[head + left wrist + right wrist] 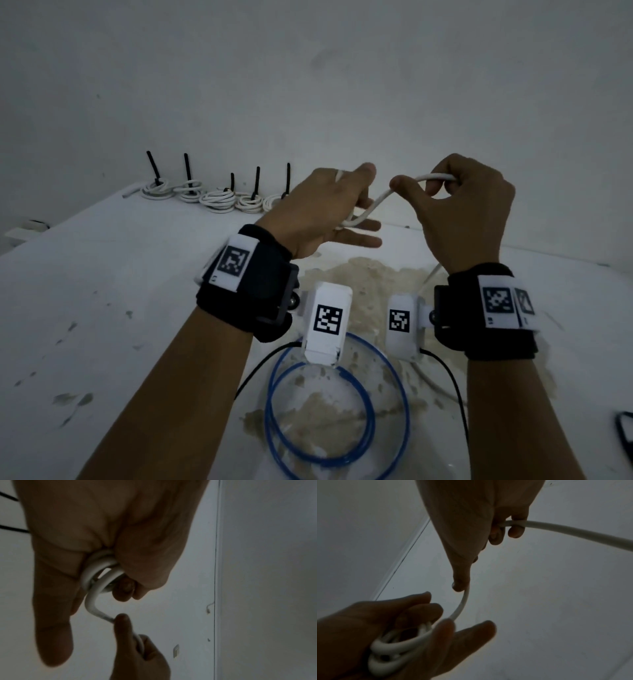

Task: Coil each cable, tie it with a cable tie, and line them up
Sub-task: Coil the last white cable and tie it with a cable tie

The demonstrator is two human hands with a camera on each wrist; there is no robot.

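Note:
My left hand [346, 205] is raised over the table and grips a small coil of white cable [101, 572] between thumb and curled forefinger, while its lower fingers lie straight. From the coil, the white cable [376, 202] runs a short way right to my right hand [445, 192], which holds it in its curled fingers with the thumb tip on it. Past that hand, the cable's free length [573, 532] trails off right and down to the table. Several tied white coils [212, 197] with upright black ties stand in a row at the back left.
A loose blue cable [339, 411] lies in wide loops on the white table [102, 291] below my wrists, over a brownish stain [359, 274]. A dark object [625, 431] pokes in at the right edge. The wall rises just behind the row of coils.

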